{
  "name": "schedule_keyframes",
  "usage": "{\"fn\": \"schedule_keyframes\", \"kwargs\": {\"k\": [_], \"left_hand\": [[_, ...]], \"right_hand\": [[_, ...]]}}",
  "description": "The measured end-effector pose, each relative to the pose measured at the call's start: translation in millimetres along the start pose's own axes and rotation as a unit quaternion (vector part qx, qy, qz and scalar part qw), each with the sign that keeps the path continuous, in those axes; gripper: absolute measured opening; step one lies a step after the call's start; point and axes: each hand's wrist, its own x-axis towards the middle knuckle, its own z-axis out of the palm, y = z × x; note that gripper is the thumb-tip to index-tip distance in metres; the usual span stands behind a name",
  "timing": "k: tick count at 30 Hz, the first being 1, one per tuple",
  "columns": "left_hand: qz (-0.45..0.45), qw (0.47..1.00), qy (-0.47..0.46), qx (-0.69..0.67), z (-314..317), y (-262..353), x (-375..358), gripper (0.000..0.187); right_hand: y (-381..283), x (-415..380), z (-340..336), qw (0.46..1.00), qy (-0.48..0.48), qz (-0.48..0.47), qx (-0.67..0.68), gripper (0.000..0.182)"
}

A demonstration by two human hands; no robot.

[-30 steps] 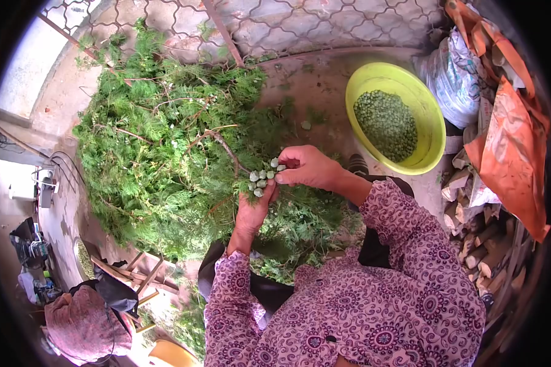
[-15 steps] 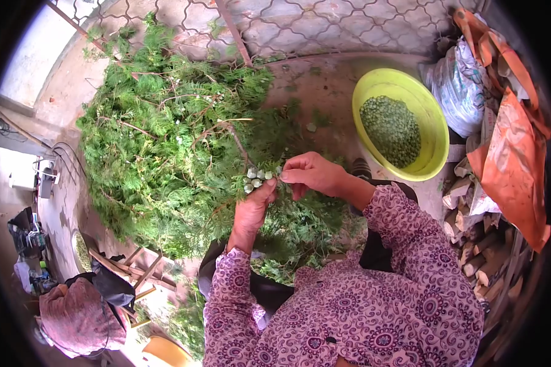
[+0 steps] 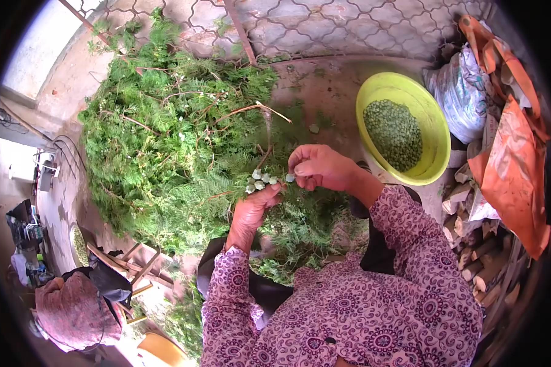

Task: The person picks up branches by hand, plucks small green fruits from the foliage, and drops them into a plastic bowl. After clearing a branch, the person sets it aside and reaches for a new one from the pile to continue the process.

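My left hand [image 3: 254, 213] is closed around a leafy conifer sprig, with a cluster of pale green cones [image 3: 260, 178] standing up above the thumb. Just right of that cluster, my right hand [image 3: 326, 169] has its fingers curled in a pinch, with a single green cone [image 3: 289, 177] right at the fingertips. A bare brown stem [image 3: 268, 131] rises from the sprig toward the pile. Beyond both hands spreads a big heap of cut green conifer branches [image 3: 165, 147].
To the right stands a yellow-green basin [image 3: 438, 119] holding many green cones [image 3: 395, 134]. Past it are a white woven sack [image 3: 459, 92], an orange bag [image 3: 511, 177] and stacked firewood [image 3: 487, 263]. Another person [image 3: 76, 312] sits at lower left, near a yellow tub [image 3: 160, 350].
My right hand has shifted slightly right and up, away from the cluster, its fingers more curled. The stem above the sprig has swung right. My left hand stays nearly in place.
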Motion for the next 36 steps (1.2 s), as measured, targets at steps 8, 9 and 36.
{"fn": "schedule_keyframes", "kwargs": {"k": [8,9,36], "left_hand": [[-0.032,0.998,-0.046,0.031,-16,-7,6,0.02],[-0.032,0.998,-0.046,0.031,-13,-6,5,0.02],[0.062,0.981,-0.043,0.177,8,-8,6,0.016]], "right_hand": [[8,1,3,0.981,-0.038,0.004,-0.192,0.018],[9,2,2,0.981,-0.037,0.004,-0.192,0.018],[6,5,3,0.882,0.021,-0.121,-0.454,0.027]]}}
